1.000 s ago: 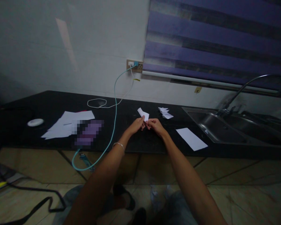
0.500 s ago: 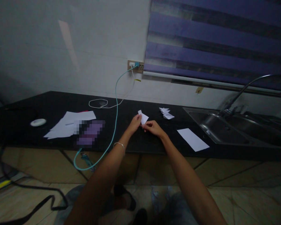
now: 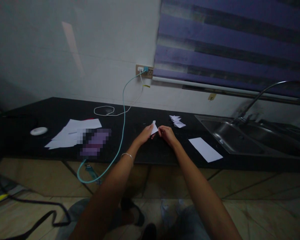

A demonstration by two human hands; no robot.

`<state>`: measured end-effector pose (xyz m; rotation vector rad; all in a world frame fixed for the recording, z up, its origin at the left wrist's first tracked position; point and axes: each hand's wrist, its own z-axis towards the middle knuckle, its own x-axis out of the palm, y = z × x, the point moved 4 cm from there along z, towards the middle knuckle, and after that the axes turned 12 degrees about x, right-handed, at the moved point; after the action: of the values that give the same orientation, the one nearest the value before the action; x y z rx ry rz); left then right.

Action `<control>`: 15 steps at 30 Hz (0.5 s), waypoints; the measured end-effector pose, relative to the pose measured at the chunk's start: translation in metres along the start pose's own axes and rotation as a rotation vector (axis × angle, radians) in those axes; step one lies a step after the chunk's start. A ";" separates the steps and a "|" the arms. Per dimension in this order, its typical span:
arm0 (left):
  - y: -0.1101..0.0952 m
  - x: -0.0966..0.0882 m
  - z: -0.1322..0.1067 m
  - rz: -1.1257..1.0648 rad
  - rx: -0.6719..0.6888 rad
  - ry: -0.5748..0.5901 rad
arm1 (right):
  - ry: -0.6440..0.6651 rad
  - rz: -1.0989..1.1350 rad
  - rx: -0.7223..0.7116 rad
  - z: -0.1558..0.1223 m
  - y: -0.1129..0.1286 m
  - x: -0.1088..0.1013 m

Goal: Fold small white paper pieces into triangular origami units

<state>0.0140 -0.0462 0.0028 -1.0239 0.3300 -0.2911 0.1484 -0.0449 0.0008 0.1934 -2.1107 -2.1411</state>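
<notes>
A small piece of folded white paper (image 3: 154, 128) stands above the dark counter, pinched in my left hand (image 3: 145, 134). My right hand (image 3: 167, 134) is close by on the paper's right side, its fingers curled and closed. Whether those fingertips grip an edge of the paper is too small to tell. Behind and to the right lie several folded white paper pieces (image 3: 177, 122) in a small cluster. A flat white paper strip (image 3: 205, 149) rests on the counter to the right of my right hand.
Loose white sheets (image 3: 65, 133) and a blurred purple item (image 3: 96, 141) lie at left, near a white oval object (image 3: 39, 131). A teal cable (image 3: 123, 133) runs from the wall socket (image 3: 145, 71) across the counter and over its front edge. A steel sink (image 3: 227, 146) is at right.
My right hand has moved slightly right and up from the paper's lower corner. The folded paper has turned in my left hand and shifted a little to the right.
</notes>
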 end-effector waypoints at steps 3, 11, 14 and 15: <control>0.000 0.006 -0.001 0.000 0.004 0.097 | 0.002 0.050 0.011 0.003 -0.002 0.000; 0.001 0.012 -0.004 -0.065 -0.018 0.158 | -0.030 0.112 0.048 0.002 -0.005 -0.003; 0.002 0.012 -0.005 -0.069 -0.021 0.174 | -0.017 0.133 0.042 0.002 -0.005 -0.003; 0.002 0.012 -0.005 -0.067 -0.021 0.180 | -0.012 0.138 0.039 0.002 -0.005 -0.003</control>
<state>0.0228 -0.0539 -0.0033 -1.0333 0.4629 -0.4430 0.1507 -0.0420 -0.0043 0.0379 -2.1071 -2.0295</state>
